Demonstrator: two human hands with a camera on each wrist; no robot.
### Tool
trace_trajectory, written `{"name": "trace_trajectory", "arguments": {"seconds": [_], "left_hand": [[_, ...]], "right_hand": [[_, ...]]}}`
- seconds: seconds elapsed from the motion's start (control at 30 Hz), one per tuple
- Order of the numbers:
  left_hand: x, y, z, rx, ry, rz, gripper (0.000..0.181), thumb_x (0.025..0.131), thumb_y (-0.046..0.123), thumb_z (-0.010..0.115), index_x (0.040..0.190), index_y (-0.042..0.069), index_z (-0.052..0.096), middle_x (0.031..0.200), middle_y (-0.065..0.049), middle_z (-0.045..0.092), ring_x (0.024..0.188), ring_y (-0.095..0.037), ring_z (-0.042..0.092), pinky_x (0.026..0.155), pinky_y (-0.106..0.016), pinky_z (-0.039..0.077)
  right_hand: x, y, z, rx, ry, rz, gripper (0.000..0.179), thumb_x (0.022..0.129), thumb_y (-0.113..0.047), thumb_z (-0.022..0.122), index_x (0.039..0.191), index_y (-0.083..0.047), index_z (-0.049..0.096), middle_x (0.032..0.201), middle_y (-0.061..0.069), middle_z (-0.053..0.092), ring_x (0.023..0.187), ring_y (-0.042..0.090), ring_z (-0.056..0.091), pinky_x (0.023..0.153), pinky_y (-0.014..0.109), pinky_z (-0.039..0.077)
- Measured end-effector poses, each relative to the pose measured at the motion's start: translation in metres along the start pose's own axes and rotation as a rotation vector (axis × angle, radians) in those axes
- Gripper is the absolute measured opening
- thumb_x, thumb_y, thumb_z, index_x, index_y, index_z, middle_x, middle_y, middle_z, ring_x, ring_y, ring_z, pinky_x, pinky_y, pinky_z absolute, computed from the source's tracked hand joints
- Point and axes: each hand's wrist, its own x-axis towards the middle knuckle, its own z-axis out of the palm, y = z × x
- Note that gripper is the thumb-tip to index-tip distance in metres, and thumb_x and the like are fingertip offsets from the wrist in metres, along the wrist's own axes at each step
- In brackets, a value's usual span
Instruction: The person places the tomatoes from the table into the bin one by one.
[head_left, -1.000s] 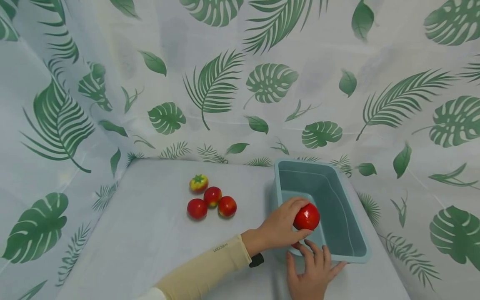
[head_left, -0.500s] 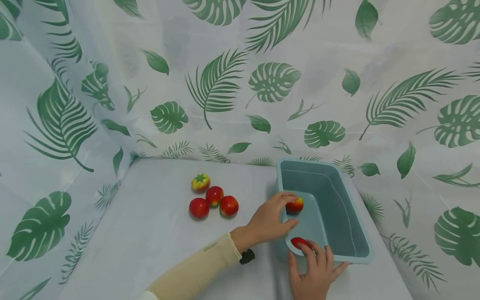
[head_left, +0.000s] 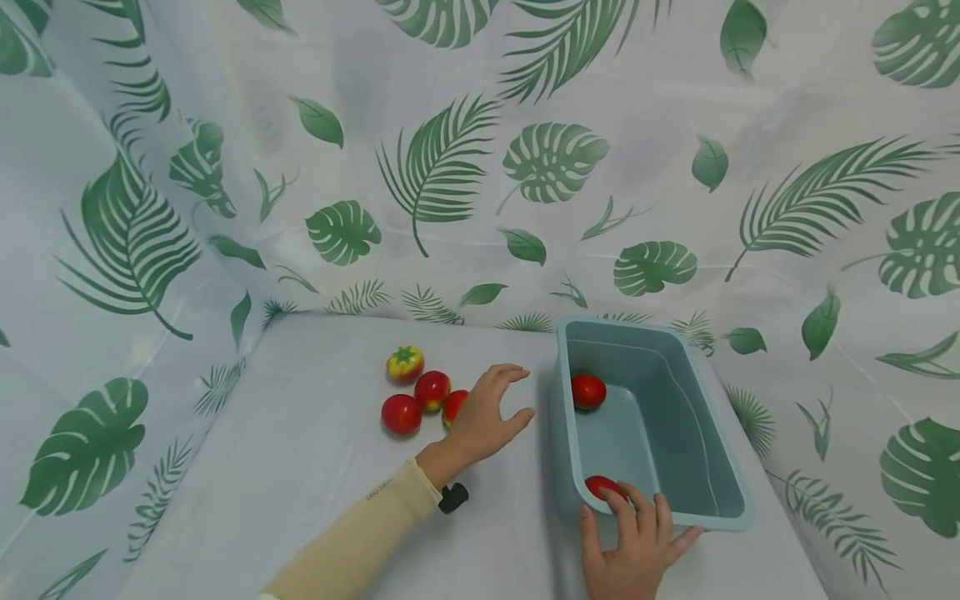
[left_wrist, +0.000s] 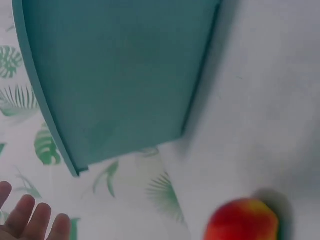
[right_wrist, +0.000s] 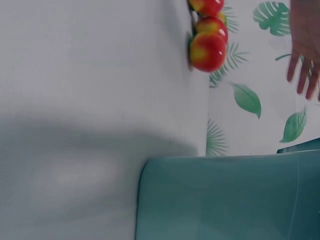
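Currently, the left hand point(head_left: 480, 422) is released, fingers apart and holding nothing, between the bin point(head_left: 678, 417) and four fruits point(head_left: 432, 390) clustered on the left of the table point(head_left: 285, 467), presumably placed for left-hand reach. The right hand point(head_left: 628, 542) lies over the bin's near rim point(head_left: 722, 524), probably steadying it; firm grip cannot be confirmed. Two red fruits point(head_left: 588, 392) rest inside, along the left wall point(head_left: 561, 454).

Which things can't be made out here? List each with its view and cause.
Head view: part of the red fruit behind the left hand, which covers it.
Head view: part of the near fruit in the tub, hidden by rim and right hand.
Head view: whether the right hand grips or just rests; its own back hides that.
Left wrist: the blurred fruit's lower part, cut by the bottom edge.
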Motion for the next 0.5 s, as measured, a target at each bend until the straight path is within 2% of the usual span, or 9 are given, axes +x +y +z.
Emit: {"name": "trace_trajectory", "arguments": {"seconds": [0.13, 0.23, 0.3, 0.4, 0.5], "left_hand": [[-0.006, -0.02, -0.011, -0.001, 0.018, -0.101, 0.054, 0.088, 0.026, 0.071, 0.137, 0.015, 0.051, 0.139, -0.001, 0.05, 0.126, -0.017, 0.049, 0.101, -0.035, 0.047], [-0.01, -0.035, -0.015, 0.043, 0.022, -0.208, 0.059, 0.085, 0.027, 0.075, 0.138, 0.017, 0.049, 0.138, -0.001, 0.049, 0.126, -0.018, 0.048, 0.097, -0.036, 0.05], [-0.013, -0.046, -0.016, 0.115, 0.011, -0.267, 0.063, 0.083, 0.028, 0.076, 0.138, 0.017, 0.047, 0.139, -0.002, 0.049, 0.126, -0.019, 0.048, 0.094, -0.038, 0.052], [-0.019, -0.061, -0.013, 0.268, -0.046, -0.327, 0.071, 0.081, 0.03, 0.078, 0.141, 0.016, 0.043, 0.14, -0.005, 0.046, 0.127, -0.023, 0.045, 0.094, -0.041, 0.052], [-0.027, -0.073, -0.007, 0.38, -0.109, -0.341, 0.077, 0.08, 0.03, 0.08, 0.144, 0.013, 0.041, 0.143, -0.009, 0.043, 0.13, -0.027, 0.042, 0.096, -0.045, 0.05]], "right_hand": [[0.001, -0.001, 0.0, 0.015, 0.01, -0.002, 0.046, 0.092, -0.049, 0.058, 0.092, -0.004, 0.068, 0.103, 0.02, 0.064, 0.107, 0.05, 0.046, 0.104, 0.075, -0.01], [0.002, -0.002, 0.0, 0.017, 0.009, 0.002, 0.047, 0.092, -0.049, 0.057, 0.092, -0.004, 0.068, 0.103, 0.02, 0.064, 0.107, 0.05, 0.046, 0.104, 0.075, -0.01], [0.002, -0.002, -0.001, 0.015, 0.006, 0.006, 0.047, 0.092, -0.05, 0.057, 0.091, -0.004, 0.068, 0.103, 0.02, 0.064, 0.107, 0.05, 0.046, 0.104, 0.074, -0.01], [0.002, -0.003, -0.001, 0.012, 0.006, 0.012, 0.049, 0.092, -0.051, 0.057, 0.091, -0.003, 0.068, 0.103, 0.021, 0.064, 0.107, 0.05, 0.046, 0.105, 0.074, -0.01], [0.001, -0.003, -0.001, 0.015, 0.009, 0.012, 0.049, 0.092, -0.051, 0.057, 0.091, -0.003, 0.068, 0.103, 0.021, 0.064, 0.106, 0.051, 0.046, 0.104, 0.075, -0.009]]}}
